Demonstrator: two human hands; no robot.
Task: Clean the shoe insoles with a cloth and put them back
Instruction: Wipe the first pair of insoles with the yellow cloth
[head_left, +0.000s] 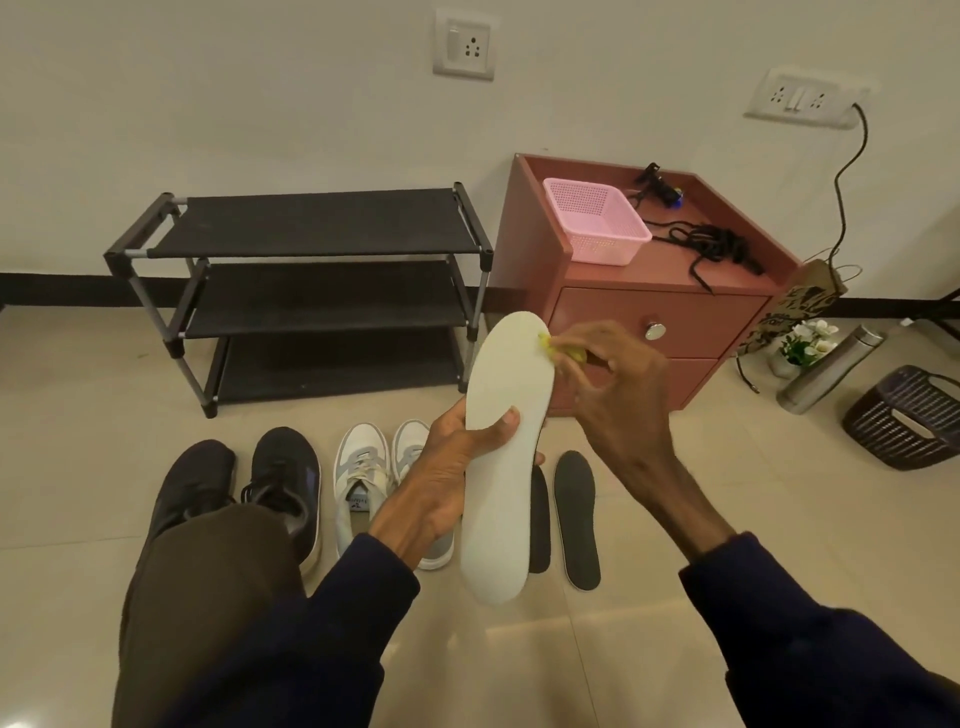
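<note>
The left hand grips a white insole around its middle, held upright above the floor. The right hand pinches a small yellow cloth against the insole's far end. Two black insoles lie on the floor just right, and white sneakers stand to the left.

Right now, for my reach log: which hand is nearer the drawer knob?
Right. The right hand, pinching the yellow cloth, sits just below-left of the drawer knob; the left hand grips the white insole farther left and lower.
</note>
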